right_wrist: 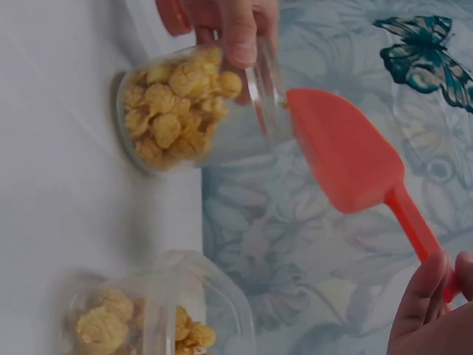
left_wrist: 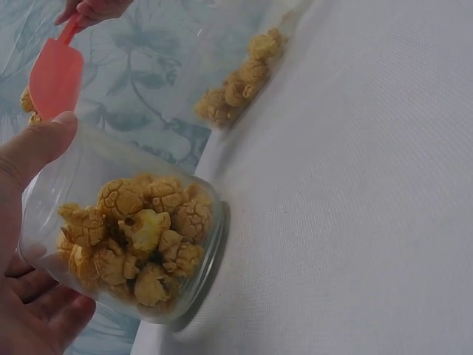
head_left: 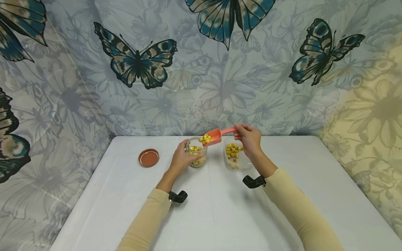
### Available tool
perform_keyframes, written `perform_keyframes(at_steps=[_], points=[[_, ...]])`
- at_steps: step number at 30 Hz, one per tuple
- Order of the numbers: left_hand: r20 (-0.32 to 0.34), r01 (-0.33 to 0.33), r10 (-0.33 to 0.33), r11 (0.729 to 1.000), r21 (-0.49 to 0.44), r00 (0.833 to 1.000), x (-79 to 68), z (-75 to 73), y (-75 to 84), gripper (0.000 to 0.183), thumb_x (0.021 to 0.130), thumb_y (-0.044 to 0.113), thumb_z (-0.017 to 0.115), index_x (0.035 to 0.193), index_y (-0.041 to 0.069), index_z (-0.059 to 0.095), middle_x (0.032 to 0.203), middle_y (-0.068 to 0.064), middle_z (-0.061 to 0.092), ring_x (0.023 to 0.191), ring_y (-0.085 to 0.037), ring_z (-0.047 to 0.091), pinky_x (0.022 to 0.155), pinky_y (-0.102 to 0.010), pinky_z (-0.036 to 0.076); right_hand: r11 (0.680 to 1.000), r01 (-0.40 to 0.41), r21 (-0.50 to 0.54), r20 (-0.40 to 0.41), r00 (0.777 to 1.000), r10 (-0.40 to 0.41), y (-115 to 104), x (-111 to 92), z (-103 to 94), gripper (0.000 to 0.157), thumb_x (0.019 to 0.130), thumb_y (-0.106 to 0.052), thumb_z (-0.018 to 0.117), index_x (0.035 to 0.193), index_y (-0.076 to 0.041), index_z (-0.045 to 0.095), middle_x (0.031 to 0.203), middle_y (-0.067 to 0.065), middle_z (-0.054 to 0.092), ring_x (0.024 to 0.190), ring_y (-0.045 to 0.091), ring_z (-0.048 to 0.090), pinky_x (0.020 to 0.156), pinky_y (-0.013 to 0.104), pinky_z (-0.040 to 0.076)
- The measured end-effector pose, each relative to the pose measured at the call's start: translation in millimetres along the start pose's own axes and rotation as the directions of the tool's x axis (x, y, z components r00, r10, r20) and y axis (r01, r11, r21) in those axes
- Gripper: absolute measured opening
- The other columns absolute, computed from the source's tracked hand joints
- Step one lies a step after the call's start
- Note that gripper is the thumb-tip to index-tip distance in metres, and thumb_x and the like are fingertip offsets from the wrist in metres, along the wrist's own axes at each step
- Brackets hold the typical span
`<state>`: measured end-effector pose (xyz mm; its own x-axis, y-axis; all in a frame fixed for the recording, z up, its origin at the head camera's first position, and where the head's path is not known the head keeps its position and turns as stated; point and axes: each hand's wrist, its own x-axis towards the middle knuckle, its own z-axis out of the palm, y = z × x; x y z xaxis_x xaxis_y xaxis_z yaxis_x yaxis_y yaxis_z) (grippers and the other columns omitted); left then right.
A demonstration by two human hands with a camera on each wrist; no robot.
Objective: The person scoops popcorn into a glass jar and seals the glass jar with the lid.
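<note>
My left hand point(head_left: 184, 157) grips a clear glass jar point(left_wrist: 133, 229) from its left side, thumb near the rim. Caramel-coated popcorn point(right_wrist: 177, 103) fills the lower part of the jar, which stands on the table. Between thumb and fingers, my right hand point(head_left: 249, 139) pinches the handle of a coral-pink scoop point(right_wrist: 347, 151). The scoop carries several pieces of popcorn point(head_left: 206, 139), and its front edge overlaps the jar's mouth in the head view. Below my right hand is a clear plastic container point(right_wrist: 170, 296) holding more popcorn point(head_left: 233, 150).
A reddish-brown round lid point(head_left: 149, 158) lies on the white-covered table point(head_left: 201, 209), left of the jar. Behind the table hangs a butterfly-patterned cloth point(head_left: 226, 87). Black wrist cameras point(head_left: 178, 197) are strapped to both wrists.
</note>
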<state>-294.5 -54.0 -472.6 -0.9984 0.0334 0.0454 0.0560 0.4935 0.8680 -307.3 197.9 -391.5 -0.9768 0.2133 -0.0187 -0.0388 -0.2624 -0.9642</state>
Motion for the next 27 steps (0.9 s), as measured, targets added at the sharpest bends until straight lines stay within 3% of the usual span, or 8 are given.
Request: perform_keyframes(at_steps=[9, 14, 20, 27], points=[[0.003, -0.001, 0.001, 1.000, -0.014, 1.000, -0.5, -1.3, 0.4, 0.094, 0.073, 0.044, 0.083, 0.146, 0.008, 0.037, 0.144, -0.013, 0.046, 0.135, -0.032, 0.045, 0.110, -0.050, 0.041, 0.975, 0.202, -0.089, 0.047, 0.979, -0.198, -11, -1, 22.2, 0.017, 0.085, -0.019, 0.076, 0.090, -0.005, 0.067, 0.066, -0.005, 0.069, 0.052, 0.007, 0.062, 0.052, 0.019, 0.055], [0.005, 0.001, -0.001, 1.000, -0.014, 1.000, 0.0, -0.5, -0.3, 0.095, 0.072, 0.044, 0.084, 0.147, 0.009, 0.036, 0.146, -0.011, 0.045, 0.136, -0.031, 0.045, 0.110, -0.050, 0.041, 0.956, 0.266, -0.124, 0.085, 0.963, -0.257, -14, 0, 30.9, 0.016, 0.086, -0.017, 0.075, 0.089, -0.004, 0.067, 0.065, -0.006, 0.068, 0.051, 0.006, 0.060, 0.050, 0.018, 0.053], [0.003, -0.019, 0.019, 1.000, -0.008, 1.000, 0.2, -0.8, -0.8, 0.093, 0.073, 0.042, 0.084, 0.146, 0.009, 0.037, 0.145, -0.012, 0.046, 0.132, -0.032, 0.047, 0.108, -0.049, 0.043, 0.939, 0.301, -0.166, 0.091, 0.953, -0.290, -14, -1, 34.0, 0.017, 0.087, -0.019, 0.075, 0.090, -0.004, 0.068, 0.065, -0.008, 0.067, 0.050, 0.005, 0.059, 0.049, 0.018, 0.052], [-0.003, -0.024, 0.024, 1.000, -0.014, 1.000, -0.1, -0.9, -1.1, 0.092, 0.074, 0.042, 0.083, 0.146, 0.008, 0.037, 0.144, -0.012, 0.046, 0.133, -0.032, 0.047, 0.108, -0.050, 0.043, 0.944, 0.287, -0.159, 0.076, 0.957, -0.278, -12, -1, 31.3, 0.012, 0.087, -0.016, 0.074, 0.088, -0.006, 0.068, 0.065, -0.008, 0.068, 0.050, 0.006, 0.058, 0.048, 0.017, 0.051]])
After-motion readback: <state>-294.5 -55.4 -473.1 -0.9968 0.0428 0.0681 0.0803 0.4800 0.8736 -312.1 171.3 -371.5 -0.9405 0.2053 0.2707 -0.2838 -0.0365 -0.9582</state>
